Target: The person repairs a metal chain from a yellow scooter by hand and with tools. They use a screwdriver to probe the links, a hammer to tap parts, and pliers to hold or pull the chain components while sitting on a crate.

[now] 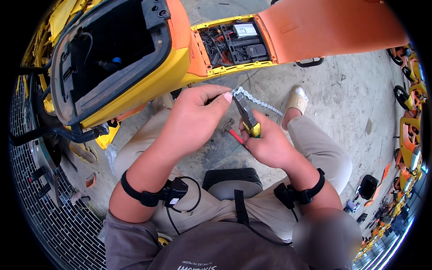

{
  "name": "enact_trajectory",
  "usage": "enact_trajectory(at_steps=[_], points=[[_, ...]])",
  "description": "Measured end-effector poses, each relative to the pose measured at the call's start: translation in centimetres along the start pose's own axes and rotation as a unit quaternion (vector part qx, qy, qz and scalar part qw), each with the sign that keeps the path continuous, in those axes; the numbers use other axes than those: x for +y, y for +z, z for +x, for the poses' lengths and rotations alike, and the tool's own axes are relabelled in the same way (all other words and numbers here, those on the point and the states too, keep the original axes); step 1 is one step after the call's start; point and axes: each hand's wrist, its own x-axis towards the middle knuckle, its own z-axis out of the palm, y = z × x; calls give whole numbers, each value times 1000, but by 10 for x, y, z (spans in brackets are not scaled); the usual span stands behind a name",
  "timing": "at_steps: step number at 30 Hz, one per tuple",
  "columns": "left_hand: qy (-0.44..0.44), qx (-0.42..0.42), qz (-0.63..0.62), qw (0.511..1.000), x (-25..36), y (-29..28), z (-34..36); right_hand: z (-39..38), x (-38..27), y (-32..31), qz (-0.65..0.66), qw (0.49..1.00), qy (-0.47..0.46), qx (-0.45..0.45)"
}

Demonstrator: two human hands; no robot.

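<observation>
My left hand (193,119) pinches one end of a silver roller chain (261,103) between thumb and forefinger. The rest of the chain runs off to the right, toward my right foot. Wrapped around yellow-and-green grips, my right hand (272,141) holds a pair of pliers (243,108). The plier jaws point up and left, at the chain end beside my left fingertips. Whether they bite on a link, I cannot tell. Below the pliers lies a hammer (235,136) with a red handle, its grip end partly hidden by my right hand.
A yellow-and-orange vehicle body (180,67) stands just ahead. Its uncovered bay (216,42) shows wiring and black modules, and a dark open bin (103,58) sits at left. An orange panel (333,29) extends right. Similar vehicles (409,135) line the right edge.
</observation>
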Motion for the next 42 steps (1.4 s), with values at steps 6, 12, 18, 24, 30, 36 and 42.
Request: enact_trajectory(at_steps=[6,12,18,24,30,36,42], points=[[-42,-25,-43,998,6,-9,-4,-3,0,2,-29,998,-45,28],[-32,-51,-7,998,8,-15,-6,-7,1,0,-87,993,-68,39],[-4,-60,36,998,7,-18,-9,-10,1,-3,-137,986,-85,42],[9,-73,46,996,4,-16,-12,-13,10,-6,-171,977,-118,49],[2,-92,46,995,0,-17,-15,-16,15,-11,-192,968,-154,45],[-24,-135,61,989,-2,-19,-21,-22,23,-16,-238,956,-169,19],[-64,-193,69,977,-12,-21,-25,-25,40,-16,-290,937,-193,11]])
